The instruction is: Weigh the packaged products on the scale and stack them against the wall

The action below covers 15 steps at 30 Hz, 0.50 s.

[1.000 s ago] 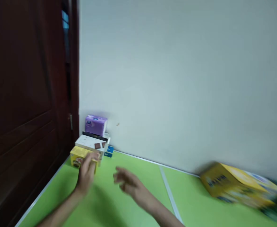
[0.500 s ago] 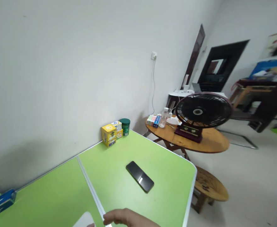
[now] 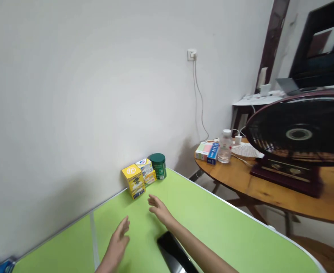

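Observation:
Both my hands reach over the green table [image 3: 212,222], palms facing each other and fingers stretched out. My left hand [image 3: 118,239] is open and holds nothing. A little in front of the yellow box [image 3: 134,182], my right hand [image 3: 159,209] is open too, touching no box. Against the wall, the yellow box stands beside a white-and-yellow stack of small boxes [image 3: 145,169] and a green lidded tub [image 3: 159,166]. Under my right forearm lies a black phone [image 3: 174,253], partly hidden by the arm.
To the right stands a wooden table [image 3: 226,178] with a fan [image 3: 298,134], a clear bottle [image 3: 225,147] and a blue box [image 3: 213,153]. A cord hangs from the wall socket [image 3: 191,55]. Another blue box [image 3: 4,266] shows at the lower left corner.
My right hand has moved forward toward the boxes, and my left hand has come into fuller view. The white thing by my left hand is out of view. The camera has come nearer the boxes.

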{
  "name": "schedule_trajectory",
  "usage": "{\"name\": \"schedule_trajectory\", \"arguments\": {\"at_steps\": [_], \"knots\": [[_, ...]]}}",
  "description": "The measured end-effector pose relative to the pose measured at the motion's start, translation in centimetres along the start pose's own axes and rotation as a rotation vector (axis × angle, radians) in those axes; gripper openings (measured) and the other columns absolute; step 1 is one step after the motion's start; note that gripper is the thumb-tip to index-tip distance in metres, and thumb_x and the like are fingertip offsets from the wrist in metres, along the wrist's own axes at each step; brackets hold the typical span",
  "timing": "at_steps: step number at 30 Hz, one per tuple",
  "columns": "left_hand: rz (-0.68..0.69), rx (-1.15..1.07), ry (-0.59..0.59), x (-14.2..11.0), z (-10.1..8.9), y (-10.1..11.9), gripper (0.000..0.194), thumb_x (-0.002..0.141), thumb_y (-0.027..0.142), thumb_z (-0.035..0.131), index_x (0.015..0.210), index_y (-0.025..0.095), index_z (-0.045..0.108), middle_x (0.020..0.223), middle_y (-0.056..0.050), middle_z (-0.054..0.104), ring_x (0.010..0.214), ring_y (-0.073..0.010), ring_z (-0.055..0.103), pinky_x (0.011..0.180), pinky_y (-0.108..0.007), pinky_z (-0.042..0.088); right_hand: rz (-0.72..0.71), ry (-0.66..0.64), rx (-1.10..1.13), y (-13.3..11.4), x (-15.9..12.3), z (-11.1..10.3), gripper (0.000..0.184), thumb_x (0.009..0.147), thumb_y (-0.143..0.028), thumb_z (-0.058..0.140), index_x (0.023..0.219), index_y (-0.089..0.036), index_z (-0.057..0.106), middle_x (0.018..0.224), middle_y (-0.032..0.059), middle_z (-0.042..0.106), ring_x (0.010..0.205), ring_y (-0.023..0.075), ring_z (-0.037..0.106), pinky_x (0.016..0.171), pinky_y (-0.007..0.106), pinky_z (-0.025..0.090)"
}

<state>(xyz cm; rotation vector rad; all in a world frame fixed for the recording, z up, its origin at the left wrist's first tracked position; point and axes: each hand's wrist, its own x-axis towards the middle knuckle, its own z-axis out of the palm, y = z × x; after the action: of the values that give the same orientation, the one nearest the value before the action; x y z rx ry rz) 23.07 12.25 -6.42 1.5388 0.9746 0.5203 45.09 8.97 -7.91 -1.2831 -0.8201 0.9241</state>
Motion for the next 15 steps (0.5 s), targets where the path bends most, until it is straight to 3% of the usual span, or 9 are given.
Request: {"name": "schedule_trajectory", "arguments": {"at_steps": [3, 7, 9, 12, 15], "knots": [[-0.043, -0.098, 0.226, 6.3, 1.4, 1.3, 0.071, 0.069, 0.006, 0.050, 0.138, 0.012, 0.037, 0.138, -0.020, 0.045, 0.123, -0.0250, 0.049, 0.101, -0.036, 0.038, -0.054, 0.057, -0.036, 0.5, 5.5, -0.3, 0.062, 0.057, -0.018, 0.054, 0.119, -0.020, 0.053, 0.121, 0.0117, 0.059, 0.119, 0.0309, 0.049, 0.100, 0.049, 0.035], [-0.028, -0.139, 0.315, 12.4, 2.4, 1.2, 0.082, 0.066, 0.006, 0.056, 0.142, 0.017, 0.027, 0.144, -0.018, 0.039, 0.127, -0.0273, 0.045, 0.094, -0.033, 0.044, -0.104, 0.077, -0.069, 1.6, 9.8, 0.2, 0.065, 0.058, -0.014, 0.051, 0.122, -0.021, 0.050, 0.128, 0.0094, 0.055, 0.123, 0.0281, 0.045, 0.102, 0.045, 0.035], [-0.022, -0.153, 0.326, 14.7, 2.6, 0.7, 0.089, 0.063, 0.004, 0.057, 0.144, 0.021, 0.022, 0.145, -0.014, 0.038, 0.131, -0.0258, 0.040, 0.095, -0.031, 0.043, -0.114, 0.065, -0.088, 2.4, 10.7, 0.7, 0.065, 0.058, -0.013, 0.050, 0.123, -0.020, 0.049, 0.127, 0.0089, 0.055, 0.122, 0.0268, 0.046, 0.103, 0.044, 0.035], [0.026, -0.187, 0.330, 17.1, 2.6, -0.4, 0.093, 0.062, 0.001, 0.056, 0.145, 0.018, 0.016, 0.142, -0.014, 0.042, 0.130, -0.0240, 0.040, 0.100, -0.031, 0.039, -0.132, 0.031, -0.113, 3.9, 10.4, 1.3, 0.064, 0.060, -0.014, 0.050, 0.123, -0.022, 0.048, 0.126, 0.0070, 0.055, 0.120, 0.0242, 0.048, 0.105, 0.041, 0.034], [0.098, -0.211, 0.333, 17.8, 1.9, -1.6, 0.088, 0.060, -0.003, 0.054, 0.141, 0.017, 0.026, 0.139, -0.012, 0.046, 0.128, -0.0219, 0.043, 0.105, -0.030, 0.033, -0.130, -0.016, -0.131, 5.0, 9.6, 1.5, 0.065, 0.061, -0.015, 0.052, 0.126, -0.021, 0.046, 0.131, 0.0073, 0.050, 0.123, 0.0231, 0.045, 0.108, 0.039, 0.029]]}}
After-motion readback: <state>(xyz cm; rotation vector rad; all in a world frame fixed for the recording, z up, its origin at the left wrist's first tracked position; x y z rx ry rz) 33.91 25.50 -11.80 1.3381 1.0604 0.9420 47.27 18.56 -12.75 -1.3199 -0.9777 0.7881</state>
